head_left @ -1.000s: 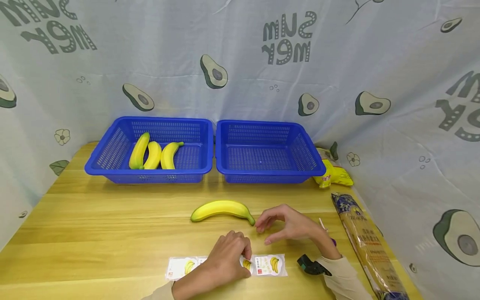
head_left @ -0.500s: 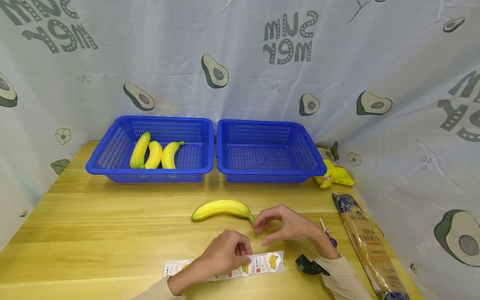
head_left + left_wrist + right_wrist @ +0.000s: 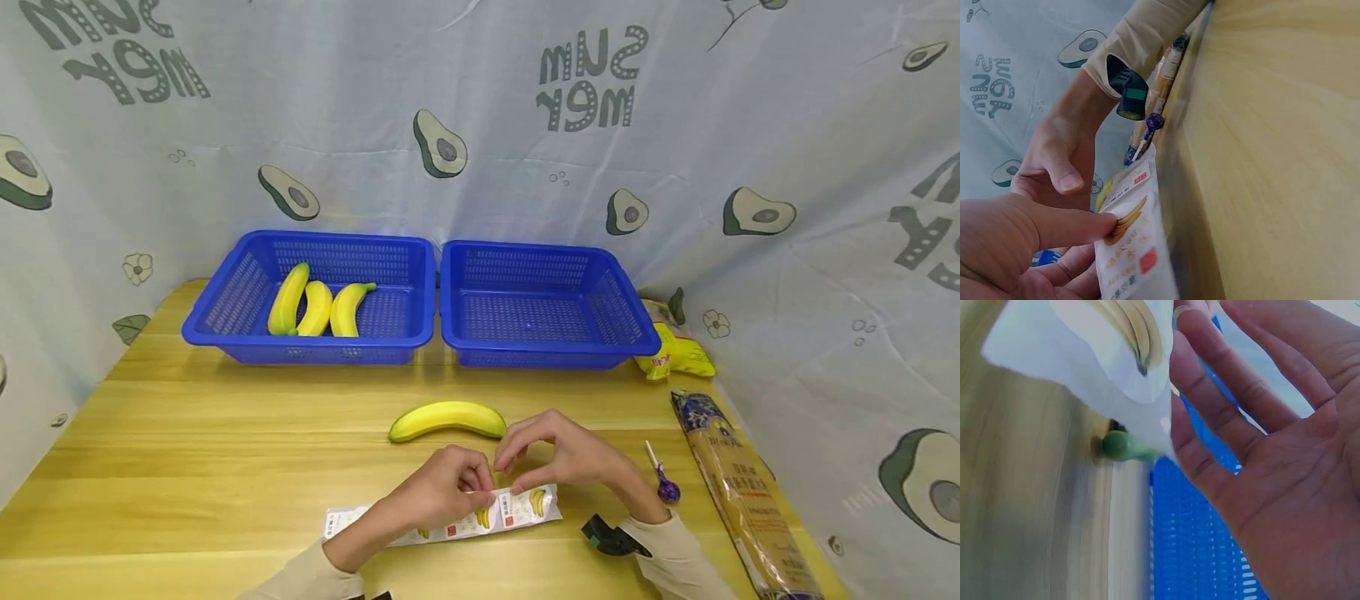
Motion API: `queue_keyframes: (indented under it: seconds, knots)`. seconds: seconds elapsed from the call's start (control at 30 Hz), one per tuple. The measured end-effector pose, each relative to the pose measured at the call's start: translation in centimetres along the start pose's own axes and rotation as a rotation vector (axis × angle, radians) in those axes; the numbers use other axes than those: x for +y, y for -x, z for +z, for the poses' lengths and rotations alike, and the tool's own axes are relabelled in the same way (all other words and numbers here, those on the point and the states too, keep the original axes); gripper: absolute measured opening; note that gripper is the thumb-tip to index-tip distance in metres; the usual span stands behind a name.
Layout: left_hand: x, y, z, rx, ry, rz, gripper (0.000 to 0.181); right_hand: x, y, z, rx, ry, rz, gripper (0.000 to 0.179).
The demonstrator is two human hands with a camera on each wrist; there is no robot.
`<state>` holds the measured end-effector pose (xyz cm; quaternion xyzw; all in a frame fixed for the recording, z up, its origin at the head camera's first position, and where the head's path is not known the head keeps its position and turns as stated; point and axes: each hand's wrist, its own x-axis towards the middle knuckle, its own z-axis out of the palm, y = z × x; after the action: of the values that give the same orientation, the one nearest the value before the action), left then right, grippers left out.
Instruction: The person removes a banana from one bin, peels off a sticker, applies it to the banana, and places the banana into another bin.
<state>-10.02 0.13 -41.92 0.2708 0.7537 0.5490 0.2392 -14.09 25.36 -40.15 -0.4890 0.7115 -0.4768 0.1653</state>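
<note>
A strip of white banana stickers [image 3: 527,510] hangs from my left hand [image 3: 441,493], which pinches its top edge between thumb and fingers. In the left wrist view, the left thumb [image 3: 1075,226] presses on a printed sticker. My right hand [image 3: 562,454] is at the strip's right end, its fingers relaxed and slightly bent. The right wrist view shows its fingers [image 3: 1229,381] behind the strip's end; they appear to touch it, while the thumb stands apart in the left wrist view. Just beyond both hands, a yellow banana [image 3: 448,419] lies on the table, its stem hidden by the right hand.
Two blue baskets stand at the back. The left basket [image 3: 315,342] holds three bananas [image 3: 288,302]; the right basket [image 3: 551,350] is beside it. On the right lie a purple lollipop [image 3: 667,488], a long noodle-like packet [image 3: 742,492] and yellow packets [image 3: 686,357].
My left hand has lifted the sticker strip and brought it slightly away from me. My right hand has moved a little left, to the strip's right end. The lollipop is now uncovered.
</note>
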Motion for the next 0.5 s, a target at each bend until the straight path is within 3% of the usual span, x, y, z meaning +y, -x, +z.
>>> queue_keyframes:
  seconds: [0.23,0.5]
  knots:
    - [0.1,0.0,-1.3,0.005,0.036,-0.018,0.006,0.0,-0.6,0.3,0.030,0.065,0.005,0.020]
    - [-0.1,0.1,-1.7,0.022,0.120,-0.011,0.005,-0.2,-1.0,0.5,0.076,0.102,0.022,0.018]
